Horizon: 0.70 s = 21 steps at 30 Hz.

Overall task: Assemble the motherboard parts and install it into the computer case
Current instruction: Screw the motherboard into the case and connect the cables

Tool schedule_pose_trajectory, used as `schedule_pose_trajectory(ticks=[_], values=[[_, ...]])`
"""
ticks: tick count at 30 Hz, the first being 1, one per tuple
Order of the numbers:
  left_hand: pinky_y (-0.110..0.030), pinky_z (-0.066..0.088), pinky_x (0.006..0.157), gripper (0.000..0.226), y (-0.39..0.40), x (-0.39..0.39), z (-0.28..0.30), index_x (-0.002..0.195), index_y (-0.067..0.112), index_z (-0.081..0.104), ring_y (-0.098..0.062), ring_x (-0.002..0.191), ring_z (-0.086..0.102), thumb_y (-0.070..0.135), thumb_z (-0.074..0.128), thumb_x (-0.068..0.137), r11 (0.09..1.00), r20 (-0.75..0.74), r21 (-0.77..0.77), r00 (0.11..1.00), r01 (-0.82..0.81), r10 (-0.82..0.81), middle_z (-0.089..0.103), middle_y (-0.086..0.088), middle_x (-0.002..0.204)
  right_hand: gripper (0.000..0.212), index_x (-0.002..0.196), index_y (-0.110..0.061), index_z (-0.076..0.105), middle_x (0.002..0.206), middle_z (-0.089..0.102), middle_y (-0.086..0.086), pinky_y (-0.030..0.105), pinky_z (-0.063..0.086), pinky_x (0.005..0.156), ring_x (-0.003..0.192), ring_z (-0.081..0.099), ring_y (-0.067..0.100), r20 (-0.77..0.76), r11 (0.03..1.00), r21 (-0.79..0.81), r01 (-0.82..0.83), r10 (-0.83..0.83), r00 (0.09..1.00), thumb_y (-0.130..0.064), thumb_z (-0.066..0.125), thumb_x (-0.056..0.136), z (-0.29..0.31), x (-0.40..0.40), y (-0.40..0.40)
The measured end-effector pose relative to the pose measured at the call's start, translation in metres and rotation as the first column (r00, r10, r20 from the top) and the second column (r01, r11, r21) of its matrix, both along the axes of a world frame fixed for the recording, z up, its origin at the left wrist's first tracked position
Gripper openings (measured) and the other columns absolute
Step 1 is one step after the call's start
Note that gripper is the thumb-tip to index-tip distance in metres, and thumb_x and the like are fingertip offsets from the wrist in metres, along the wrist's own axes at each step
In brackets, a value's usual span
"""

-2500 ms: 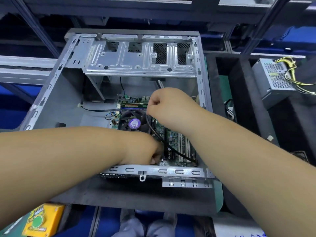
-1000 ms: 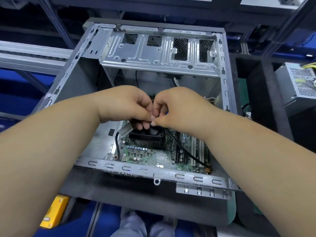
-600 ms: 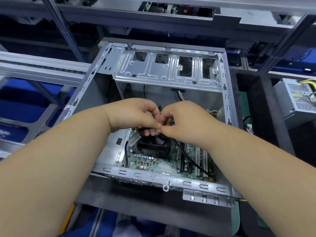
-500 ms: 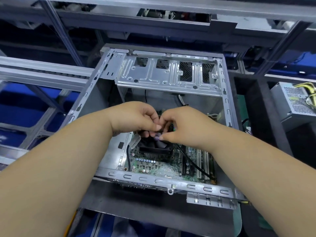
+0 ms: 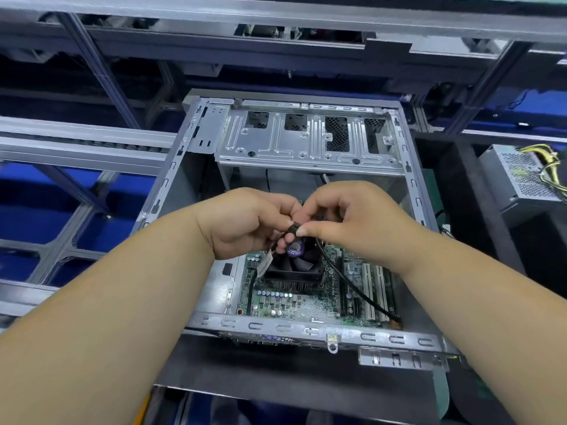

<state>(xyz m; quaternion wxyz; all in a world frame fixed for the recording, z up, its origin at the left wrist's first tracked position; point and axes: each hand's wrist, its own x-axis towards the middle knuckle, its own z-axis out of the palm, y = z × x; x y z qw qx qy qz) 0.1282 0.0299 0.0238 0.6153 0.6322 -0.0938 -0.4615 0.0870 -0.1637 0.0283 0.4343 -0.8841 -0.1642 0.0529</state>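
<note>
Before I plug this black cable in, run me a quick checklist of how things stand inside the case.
1. Motherboard seated in the computer case: ok.
2. Cooler fan mounted on the board: ok.
3. Black cable pinched between left hand and right hand: ok.
4. Cable's far end at the board's near right corner: attachment cannot tell.
5. Target header for the held end: cannot tell, hands cover it.
6. Power supply fitted: not ok, it sits outside the case.

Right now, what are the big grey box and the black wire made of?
The computer case looks like bare sheet metal: dull silver, stamped ribs, punched holes. The black cable seems rubbery plastic-coated wire: smooth, matte, bending in a curve.
</note>
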Motion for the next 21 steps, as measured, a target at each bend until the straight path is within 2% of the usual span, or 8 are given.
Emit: schedule_pose_trajectory(ticks=[2, 3, 5, 7, 9, 12, 16, 21], values=[[-0.022, 0.045, 0.064, 0.032, 0.0007, 0.0007, -0.0011, 0.096, 0.001, 0.054, -0.02, 0.071, 0.048, -0.002, 0.057, 0.065, 1.0, -0.012, -0.019, 1.0, 0.013, -0.013, 0.051, -0.015, 0.08, 0.014, 0.077, -0.031, 0.073, 0.065, 0.058, -0.014, 0.02, 0.037, 0.054, 0.056, 0.041, 0.005, 0.007, 1.0, 0.022, -0.002, 0.002, 1.0, -0.021, 0.084, 0.076, 0.0007, -0.0011, -0.0003], [-0.022, 0.045, 0.064, 0.03, 0.0009, 0.0007, -0.0012, 0.095, 0.001, 0.054, -0.02, 0.07, 0.049, -0.001, 0.055, 0.065, 0.999, -0.016, -0.029, 1.0, 0.014, -0.014, 0.052, -0.015, 0.08, 0.015, 0.077, -0.032, 0.074, 0.066, 0.06, -0.008, 0.025, 0.038, 0.054, 0.056, 0.041, 0.006, 0.005, 0.999, 0.032, -0.005, 0.005, 1.0, -0.022, 0.084, 0.076, 0.001, -0.0012, -0.0003], [-0.022, 0.045, 0.064, 0.026, 0.0007, 0.0008, -0.0019, 0.092, 0.001, 0.053, -0.021, 0.071, 0.051, 0.0, 0.051, 0.066, 0.998, -0.026, -0.057, 1.0, 0.015, -0.016, 0.053, -0.016, 0.082, 0.016, 0.078, -0.034, 0.074, 0.069, 0.061, 0.002, 0.035, 0.04, 0.055, 0.057, 0.041, 0.016, -0.01, 0.999, 0.049, -0.01, 0.011, 1.0, -0.023, 0.085, 0.074, 0.0016, -0.001, 0.0001], [-0.021, 0.046, 0.065, 0.03, 0.0007, 0.0017, -0.0026, 0.096, 0.0, 0.051, -0.022, 0.074, 0.051, -0.002, 0.048, 0.067, 0.997, -0.041, -0.076, 0.999, 0.021, -0.025, 0.053, -0.016, 0.084, 0.018, 0.08, -0.035, 0.075, 0.069, 0.061, 0.01, 0.038, 0.039, 0.055, 0.06, 0.042, 0.026, -0.041, 0.997, 0.074, -0.017, 0.02, 0.999, -0.021, 0.086, 0.074, 0.0021, -0.0007, 0.0006], [-0.021, 0.045, 0.065, 0.038, 0.0004, 0.0028, -0.0038, 0.104, -0.001, 0.049, -0.022, 0.074, 0.052, -0.003, 0.046, 0.067, 0.995, -0.039, -0.089, 0.998, 0.04, -0.044, 0.054, -0.015, 0.084, 0.021, 0.082, -0.034, 0.077, 0.07, 0.065, 0.005, 0.032, 0.037, 0.054, 0.058, 0.04, 0.019, -0.071, 0.993, 0.117, -0.027, 0.035, 0.997, -0.017, 0.086, 0.073, 0.0026, -0.0003, -0.0008], [-0.024, 0.041, 0.068, 0.037, 0.0002, 0.0027, -0.0028, 0.104, -0.001, 0.05, -0.022, 0.077, 0.051, -0.005, 0.045, 0.067, 0.991, -0.024, -0.105, 0.996, 0.081, -0.084, 0.059, -0.01, 0.084, 0.022, 0.084, -0.029, 0.077, 0.072, 0.068, -0.003, 0.018, 0.036, 0.055, 0.058, 0.039, 0.007, -0.118, 0.987, 0.152, -0.047, 0.065, 0.991, -0.014, 0.087, 0.072, 0.0039, 0.0005, -0.0031], [-0.028, 0.036, 0.07, 0.036, 0.0004, 0.0023, -0.0004, 0.103, -0.002, 0.05, -0.018, 0.07, 0.051, -0.004, 0.043, 0.068, 0.988, -0.017, -0.112, 0.994, 0.108, -0.11, 0.059, -0.014, 0.088, 0.024, 0.087, -0.026, 0.076, 0.071, 0.069, -0.003, 0.019, 0.038, 0.056, 0.059, 0.042, 0.01, -0.133, 0.986, 0.15, -0.073, 0.094, 0.987, -0.015, 0.089, 0.069, 0.0048, -0.0004, -0.0021], [-0.028, 0.038, 0.07, 0.033, 0.0006, 0.0016, 0.0015, 0.099, -0.003, 0.052, -0.019, 0.072, 0.05, -0.005, 0.043, 0.068, 0.988, -0.027, -0.11, 0.994, 0.106, -0.11, 0.057, -0.017, 0.091, 0.024, 0.087, -0.023, 0.076, 0.071, 0.068, 0.0, 0.017, 0.038, 0.055, 0.058, 0.043, 0.009, -0.113, 0.986, 0.149, -0.074, 0.091, 0.989, -0.014, 0.089, 0.068, 0.0049, -0.0017, -0.0019]])
